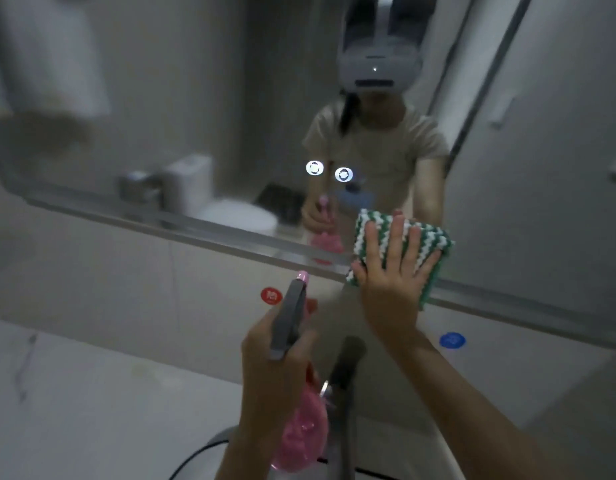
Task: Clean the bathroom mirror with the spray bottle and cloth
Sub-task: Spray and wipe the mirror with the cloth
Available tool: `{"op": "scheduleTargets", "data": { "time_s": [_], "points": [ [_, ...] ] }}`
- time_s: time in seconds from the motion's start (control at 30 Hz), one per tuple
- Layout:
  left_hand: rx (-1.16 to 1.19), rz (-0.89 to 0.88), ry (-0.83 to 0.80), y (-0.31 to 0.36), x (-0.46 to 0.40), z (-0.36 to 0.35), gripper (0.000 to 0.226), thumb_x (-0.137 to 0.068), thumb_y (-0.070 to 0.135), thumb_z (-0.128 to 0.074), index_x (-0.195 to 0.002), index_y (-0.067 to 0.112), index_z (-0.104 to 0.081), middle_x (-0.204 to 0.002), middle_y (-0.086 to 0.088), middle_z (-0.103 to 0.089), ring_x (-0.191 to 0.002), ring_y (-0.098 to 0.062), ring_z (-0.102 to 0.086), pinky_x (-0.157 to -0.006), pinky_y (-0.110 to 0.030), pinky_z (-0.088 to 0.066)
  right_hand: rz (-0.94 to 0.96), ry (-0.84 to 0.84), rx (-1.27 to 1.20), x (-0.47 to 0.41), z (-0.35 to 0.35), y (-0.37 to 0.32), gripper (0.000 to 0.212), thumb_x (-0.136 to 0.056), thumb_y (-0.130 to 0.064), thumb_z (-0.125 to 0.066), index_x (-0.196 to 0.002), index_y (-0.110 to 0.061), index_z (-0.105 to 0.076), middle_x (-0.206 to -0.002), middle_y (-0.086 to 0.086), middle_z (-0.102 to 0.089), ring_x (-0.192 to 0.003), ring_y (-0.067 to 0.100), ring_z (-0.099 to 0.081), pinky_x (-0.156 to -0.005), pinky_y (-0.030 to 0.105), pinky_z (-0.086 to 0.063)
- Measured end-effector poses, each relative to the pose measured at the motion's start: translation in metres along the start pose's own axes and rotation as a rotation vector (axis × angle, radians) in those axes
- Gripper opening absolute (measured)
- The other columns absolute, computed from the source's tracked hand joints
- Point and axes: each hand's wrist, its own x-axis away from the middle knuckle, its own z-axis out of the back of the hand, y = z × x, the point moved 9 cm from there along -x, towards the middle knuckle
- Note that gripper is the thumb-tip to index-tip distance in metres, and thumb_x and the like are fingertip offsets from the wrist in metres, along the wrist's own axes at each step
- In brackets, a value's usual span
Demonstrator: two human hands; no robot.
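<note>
Your right hand (391, 282) is pressing the cloth (434, 244) flat against the mirror (195, 116), right at the lower edge of the glass. The fingers are lying straight and spread over the cloth, so this hand is not closing around it, only pushing it on the surface. The cloth is green and white with a zigzag pattern, and its lower corner is hanging a little over the mirror's frame, below your palm.

Your left hand (268, 375) is gripping the spray bottle (301, 431), with the fingers curled around the neck under the gray trigger head. The pink body of the bottle is hanging below your fist, and the pink nozzle above your fist is pointing toward the wall just under the mirror. This hand is standing to the left of the pressing hand and lower, not touching it.

Just beside the bottle, on its right, the faucet (344, 375) is rising between your 2 forearms. A red round sticker (271, 295) is sitting on the wall to the left of the nozzle, and a blue round sticker (452, 340) is sitting below and to the right of the cloth.
</note>
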Motion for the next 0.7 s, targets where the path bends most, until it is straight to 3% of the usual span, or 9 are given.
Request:
{"op": "scheduleTargets", "data": {
  "time_s": [0.07,0.17,0.23,0.33,0.43,0.53,0.6,0.63,0.7],
  "points": [
    [0.005,0.025,-0.014,-0.005,-0.017,0.029,0.022,-0.063,0.014,-0.057,-0.059,0.033,-0.068,-0.040,0.004,-0.041,-0.039,-0.018,-0.039,-0.044,-0.035,-0.039,0.087,-0.013,0.004,-0.009,-0.006,-0.052,0.068,-0.099,-0.048,-0.038,-0.154,-0.019,-0.011,-0.155,0.015,-0.024,-0.138,0.038,-0.026,-0.110,0.066,-0.013],
    [0.017,0.042,0.020,-0.002,-0.043,0.074,0.019,-0.062,0.013,-0.056,-0.049,0.025,-0.063,-0.034,0.006,-0.039,-0.032,-0.016,-0.041,-0.043,-0.033,-0.041,0.205,-0.057,-0.047,-0.020,-0.014,-0.128,0.061,-0.099,-0.047,-0.038,-0.152,-0.024,-0.018,-0.156,0.008,-0.020,-0.141,0.032,-0.023,-0.115,0.060,-0.002],
    [-0.008,0.010,0.042,0.004,-0.059,0.100,0.012,-0.062,0.012,-0.056,-0.052,0.017,-0.062,-0.034,0.006,-0.039,-0.030,-0.016,-0.042,-0.043,-0.031,-0.041,0.252,-0.051,-0.034,-0.031,-0.017,-0.169,0.063,-0.096,-0.045,-0.049,-0.151,-0.027,-0.024,-0.156,0.006,-0.022,-0.142,0.029,-0.023,-0.117,0.058,-0.005],
    [-0.047,-0.036,0.086,0.014,-0.076,0.138,0.013,-0.062,0.013,-0.057,-0.052,0.021,-0.061,-0.034,0.005,-0.039,-0.032,-0.021,-0.044,-0.042,-0.031,-0.042,0.327,0.038,-0.040,-0.053,-0.014,-0.229,0.059,-0.093,-0.040,-0.060,-0.146,-0.030,-0.037,-0.154,0.002,-0.034,-0.140,0.023,-0.032,-0.118,0.053,-0.011],
    [-0.049,-0.106,0.106,0.028,-0.082,0.164,0.012,-0.063,0.012,-0.056,-0.066,0.001,-0.061,-0.036,0.002,-0.039,-0.033,-0.025,-0.045,-0.042,-0.038,-0.043,0.404,0.044,-0.084,-0.071,-0.012,-0.271,0.062,-0.090,-0.029,-0.066,-0.146,-0.031,-0.040,-0.152,0.000,-0.038,-0.141,0.018,-0.033,-0.117,0.050,-0.017],
    [-0.089,-0.151,0.134,0.037,-0.079,0.179,0.026,-0.063,0.013,-0.056,-0.077,-0.010,-0.060,-0.040,-0.007,-0.044,-0.032,-0.023,-0.046,-0.039,-0.037,-0.043,0.484,-0.107,-0.165,-0.078,-0.011,-0.279,0.080,-0.081,-0.007,-0.069,-0.150,-0.025,-0.032,-0.157,0.001,-0.025,-0.146,0.017,-0.018,-0.118,0.049,-0.001],
    [-0.095,-0.161,0.114,0.041,-0.074,0.178,0.014,-0.065,0.013,-0.056,-0.068,0.001,-0.062,-0.039,-0.006,-0.046,-0.030,-0.020,-0.045,-0.038,-0.037,-0.042,0.560,-0.230,-0.158,-0.077,-0.013,-0.278,0.090,-0.079,-0.008,-0.065,-0.153,-0.024,-0.018,-0.160,-0.001,-0.008,-0.147,0.015,-0.003,-0.116,0.046,0.015],
    [-0.099,-0.174,0.094,0.045,-0.070,0.175,0.008,-0.066,0.013,-0.057,-0.060,0.015,-0.061,-0.038,-0.004,-0.046,-0.030,-0.019,-0.045,-0.037,-0.037,-0.042,0.587,-0.251,-0.137,-0.078,-0.012,-0.275,0.092,-0.079,-0.012,-0.065,-0.154,-0.025,-0.013,-0.160,-0.002,-0.003,-0.147,0.015,0.000,-0.115,0.045,0.018],
    [-0.113,-0.210,0.015,0.052,-0.061,0.160,0.021,-0.070,0.013,-0.056,-0.060,0.031,-0.060,-0.038,0.003,-0.046,-0.030,-0.014,-0.044,-0.034,-0.027,-0.041,0.628,-0.234,-0.106,-0.078,-0.010,-0.264,0.093,-0.078,-0.014,-0.066,-0.153,-0.025,-0.012,-0.160,-0.003,-0.008,-0.147,0.015,-0.004,-0.118,0.042,0.012]
  ]
}}
